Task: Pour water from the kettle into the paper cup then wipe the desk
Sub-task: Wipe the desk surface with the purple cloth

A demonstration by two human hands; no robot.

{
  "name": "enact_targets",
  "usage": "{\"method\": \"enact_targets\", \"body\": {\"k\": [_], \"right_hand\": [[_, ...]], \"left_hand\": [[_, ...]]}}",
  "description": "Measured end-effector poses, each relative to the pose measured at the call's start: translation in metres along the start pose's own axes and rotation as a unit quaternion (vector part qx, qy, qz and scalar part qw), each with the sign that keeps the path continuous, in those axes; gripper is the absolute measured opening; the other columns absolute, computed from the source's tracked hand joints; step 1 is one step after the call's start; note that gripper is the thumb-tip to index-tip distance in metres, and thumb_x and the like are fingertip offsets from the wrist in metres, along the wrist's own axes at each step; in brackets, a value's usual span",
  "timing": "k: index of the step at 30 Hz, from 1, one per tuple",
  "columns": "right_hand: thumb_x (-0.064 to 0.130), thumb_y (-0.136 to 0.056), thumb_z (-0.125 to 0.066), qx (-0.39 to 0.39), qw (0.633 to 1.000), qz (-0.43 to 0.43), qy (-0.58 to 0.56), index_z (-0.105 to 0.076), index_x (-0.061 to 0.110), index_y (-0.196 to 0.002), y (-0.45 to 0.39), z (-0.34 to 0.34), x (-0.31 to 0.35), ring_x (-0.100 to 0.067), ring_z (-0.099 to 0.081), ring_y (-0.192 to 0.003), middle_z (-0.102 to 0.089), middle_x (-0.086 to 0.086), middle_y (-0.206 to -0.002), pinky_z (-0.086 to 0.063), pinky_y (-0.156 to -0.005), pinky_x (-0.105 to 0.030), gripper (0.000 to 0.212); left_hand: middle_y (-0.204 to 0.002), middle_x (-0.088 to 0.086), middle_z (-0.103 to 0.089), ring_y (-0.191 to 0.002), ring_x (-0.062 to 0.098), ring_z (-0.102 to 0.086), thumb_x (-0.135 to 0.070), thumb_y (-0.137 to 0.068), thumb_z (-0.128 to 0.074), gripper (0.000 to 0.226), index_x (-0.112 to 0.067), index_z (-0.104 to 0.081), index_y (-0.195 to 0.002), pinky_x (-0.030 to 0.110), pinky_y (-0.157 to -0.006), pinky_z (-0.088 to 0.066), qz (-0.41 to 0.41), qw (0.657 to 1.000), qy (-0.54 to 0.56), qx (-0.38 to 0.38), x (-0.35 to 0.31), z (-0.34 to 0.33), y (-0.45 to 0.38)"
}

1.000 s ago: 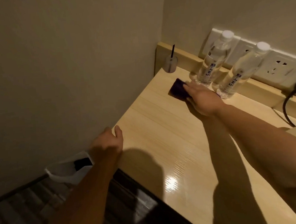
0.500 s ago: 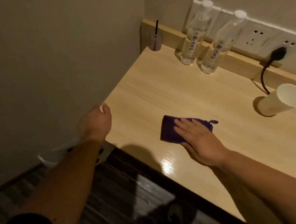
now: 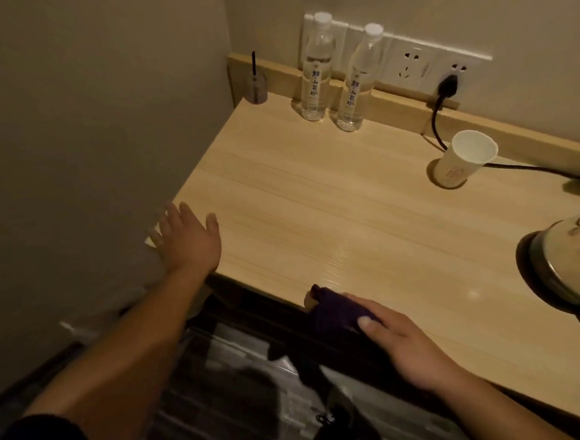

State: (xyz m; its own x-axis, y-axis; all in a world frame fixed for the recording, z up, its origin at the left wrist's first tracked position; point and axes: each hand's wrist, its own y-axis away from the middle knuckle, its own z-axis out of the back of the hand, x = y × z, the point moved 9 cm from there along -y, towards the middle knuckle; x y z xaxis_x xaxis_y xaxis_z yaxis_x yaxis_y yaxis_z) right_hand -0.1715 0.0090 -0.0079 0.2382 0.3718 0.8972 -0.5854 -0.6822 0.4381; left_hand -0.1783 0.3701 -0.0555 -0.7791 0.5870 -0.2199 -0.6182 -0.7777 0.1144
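Cloth (image 3: 336, 311) dragged from the back of the desk (image 3: 314, 201) to its front edge; wiping looks nearly done.
Right hand (image 3: 403, 339) presses flat on the purple cloth, fingers together, part of it hanging off the edge; left hand (image 3: 188, 239) has lifted from the corner, fingers spread and empty; paper cup (image 3: 463, 163) stands upright near the back right, its contents not visible from here; kettle (image 3: 573, 262) sits at the right edge, blurred, level unclear; two capped water bottles (image 3: 332, 79) by the wall look full; small tumbler (image 3: 256, 88) holds a dark stick.
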Motion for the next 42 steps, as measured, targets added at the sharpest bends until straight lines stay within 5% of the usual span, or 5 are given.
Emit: {"method": "enact_targets", "body": {"k": [6,11,19,37,42], "right_hand": [[0.022,-0.09,-0.053,-0.108,0.962,-0.042,-0.246,-0.056,0.002,-0.126,-0.048,0.091,0.029,-0.03,-0.057,-0.095,-0.066,-0.017,-0.111,-0.043,-0.081,-0.039,0.042],[0.027,-0.099,-0.043,-0.224,0.96,0.103,0.13,-0.053,0.025,-0.13,-0.146,0.183,0.111,-0.017,-0.056,-0.097,-0.064,0.002,-0.107,-0.042,-0.079,-0.033,0.033],[0.02,-0.095,-0.049,-0.14,0.736,0.181,0.637,-0.042,0.006,-0.137,-0.256,0.177,0.08,-0.035,-0.037,-0.128,-0.044,-0.017,-0.143,-0.031,-0.105,-0.048,0.045],[0.011,-0.088,-0.064,-0.084,0.826,0.154,0.535,-0.046,0.013,-0.139,0.048,0.051,-0.052,-0.028,-0.028,-0.138,-0.038,-0.008,-0.148,-0.015,-0.113,-0.045,0.054],[0.016,-0.098,-0.049,-0.132,0.931,0.083,0.331,-0.038,0.026,-0.141,0.092,0.046,-0.057,-0.011,-0.026,-0.14,-0.037,0.004,-0.149,-0.013,-0.115,-0.028,0.046]], "left_hand": [[-0.162,0.013,0.001,-0.147,0.028,0.007,-0.053,-0.1,-0.017,0.071,-0.007,-0.011,-0.153,0.051,-0.115,0.007,-0.051,0.998,-0.019,0.039,-0.053,-0.03,0.042],[-0.161,0.015,-0.01,-0.147,0.029,-0.001,-0.051,-0.099,-0.022,0.069,-0.006,-0.02,-0.152,0.051,-0.116,0.003,-0.055,0.998,-0.039,-0.006,-0.053,-0.028,0.044],[-0.161,0.012,-0.01,-0.147,0.027,-0.002,-0.05,-0.096,-0.028,0.07,-0.008,-0.023,-0.151,0.049,-0.116,0.0,-0.031,0.998,-0.056,-0.004,-0.049,-0.032,0.038],[-0.161,0.015,-0.003,-0.147,0.031,0.003,-0.054,-0.096,-0.016,0.075,-0.005,-0.012,-0.152,0.054,-0.115,0.003,-0.049,0.997,-0.054,0.037,-0.054,-0.03,0.047],[-0.161,0.015,0.002,-0.147,0.031,0.007,-0.058,-0.096,-0.011,0.078,-0.005,-0.007,-0.153,0.054,-0.115,0.005,-0.051,0.994,-0.061,0.072,-0.053,-0.027,0.047]]}}
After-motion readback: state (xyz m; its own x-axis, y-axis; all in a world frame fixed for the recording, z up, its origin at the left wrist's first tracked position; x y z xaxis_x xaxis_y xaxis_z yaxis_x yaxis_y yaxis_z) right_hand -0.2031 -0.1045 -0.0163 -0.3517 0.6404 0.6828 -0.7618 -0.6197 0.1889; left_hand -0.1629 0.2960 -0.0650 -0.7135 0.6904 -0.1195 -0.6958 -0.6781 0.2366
